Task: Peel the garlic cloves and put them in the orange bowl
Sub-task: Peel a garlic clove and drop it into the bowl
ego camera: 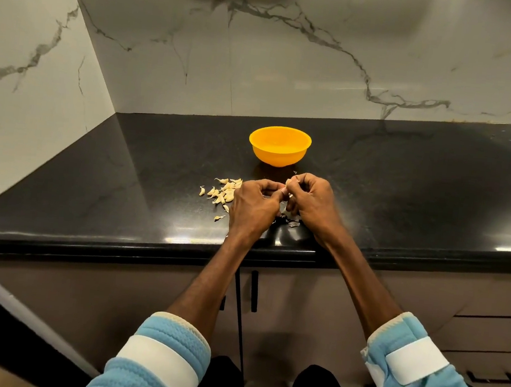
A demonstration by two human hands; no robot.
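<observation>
We count one orange bowl (279,147), two hands — left hand (254,206), right hand (314,199) — and about a dozen loose garlic cloves (227,194).

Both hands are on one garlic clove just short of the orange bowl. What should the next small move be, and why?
Probably strip the last skin off before dropping anything: the left hand and right hand both pinch the clove, a papery bit seems to stick up from it, and the orange bowl just beyond looks empty.
</observation>
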